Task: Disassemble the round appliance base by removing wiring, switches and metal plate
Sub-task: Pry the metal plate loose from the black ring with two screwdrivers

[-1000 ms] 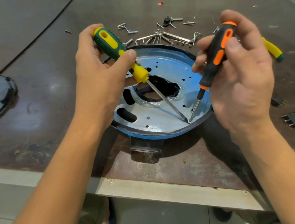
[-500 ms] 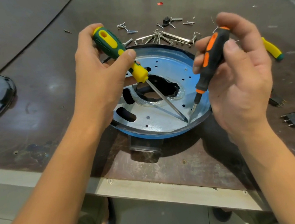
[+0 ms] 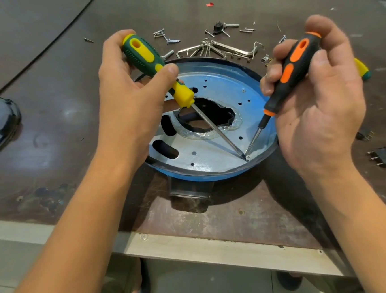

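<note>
Round appliance base point(image 3: 213, 178) sits on the table point(image 3: 40, 66) close to its near edge, metal plate point(image 3: 211, 155) facing up. Left hand point(image 3: 132, 100) grips a green-and-yellow screwdriver point(image 3: 147, 59). Right hand point(image 3: 324, 111) holds a black-and-orange screwdriver point(image 3: 294, 67) in curled fingers. Both tips meet at a screw point(image 3: 247, 157) on the plate's near-right edge.
</note>
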The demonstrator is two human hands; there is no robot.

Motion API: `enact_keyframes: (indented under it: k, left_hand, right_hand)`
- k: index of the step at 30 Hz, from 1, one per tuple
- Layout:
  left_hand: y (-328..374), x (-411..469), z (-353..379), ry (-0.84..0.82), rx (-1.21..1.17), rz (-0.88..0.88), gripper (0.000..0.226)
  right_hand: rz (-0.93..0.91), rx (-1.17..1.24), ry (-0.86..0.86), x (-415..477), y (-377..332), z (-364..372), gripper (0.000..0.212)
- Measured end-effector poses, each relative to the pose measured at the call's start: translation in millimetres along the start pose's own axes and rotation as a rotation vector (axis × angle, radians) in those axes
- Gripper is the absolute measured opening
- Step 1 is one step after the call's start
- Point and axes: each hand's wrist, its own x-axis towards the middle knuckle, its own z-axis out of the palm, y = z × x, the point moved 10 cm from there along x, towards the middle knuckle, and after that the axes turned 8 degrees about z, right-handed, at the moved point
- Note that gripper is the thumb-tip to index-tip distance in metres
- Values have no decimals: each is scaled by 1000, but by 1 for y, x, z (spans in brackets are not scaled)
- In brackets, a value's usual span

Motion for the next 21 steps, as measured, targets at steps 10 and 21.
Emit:
enact_keyframes:
  k: [10, 21]
  left_hand:
    - [0, 1, 1, 0, -7, 2, 53]
    - [0, 1, 1, -3, -7, 5, 52]
  right_hand:
    - [2, 45, 2, 2, 1, -3, 26]
    - [-40, -41, -69, 0, -3, 4, 24]
